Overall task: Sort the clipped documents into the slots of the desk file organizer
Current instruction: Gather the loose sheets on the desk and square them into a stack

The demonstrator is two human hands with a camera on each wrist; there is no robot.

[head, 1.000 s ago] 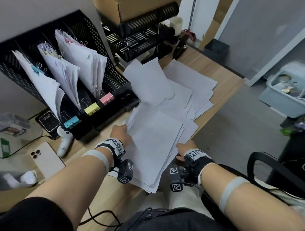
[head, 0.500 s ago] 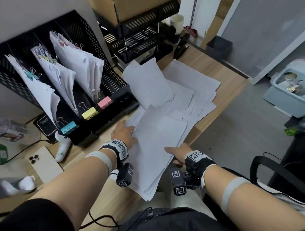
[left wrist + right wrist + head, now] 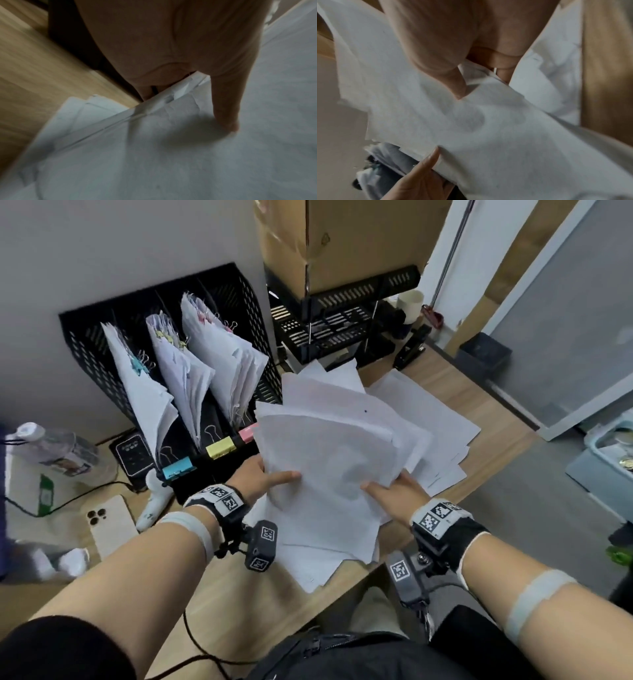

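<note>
Both hands hold a stack of white sheets (image 3: 325, 450) tilted up off the wooden desk. My left hand (image 3: 270, 478) grips its left edge, thumb (image 3: 226, 108) on top and fingers beneath. My right hand (image 3: 387, 491) pinches the right edge, thumb (image 3: 453, 83) on top of the stack (image 3: 488, 121). No clip shows on this stack (image 3: 171, 148). Just left stands the black mesh file organizer (image 3: 85, 347) with three clipped bundles in its slots. Teal (image 3: 176, 468), yellow (image 3: 221, 447) and pink (image 3: 248, 433) binder clips mark the slot fronts.
More loose sheets (image 3: 431, 419) lie on the desk behind and under the stack. A black wire shelf (image 3: 342, 320) with a cardboard box (image 3: 342, 241) stands behind. A stapler (image 3: 411, 350), phone (image 3: 109, 525), white handset (image 3: 154, 501) and water bottle (image 3: 51, 446) lie around. The desk edge (image 3: 479, 484) runs at the right.
The hands closed in from both sides on the top sheets and lifted them off the pile, tilting them up toward the organizer. The head view has risen.
</note>
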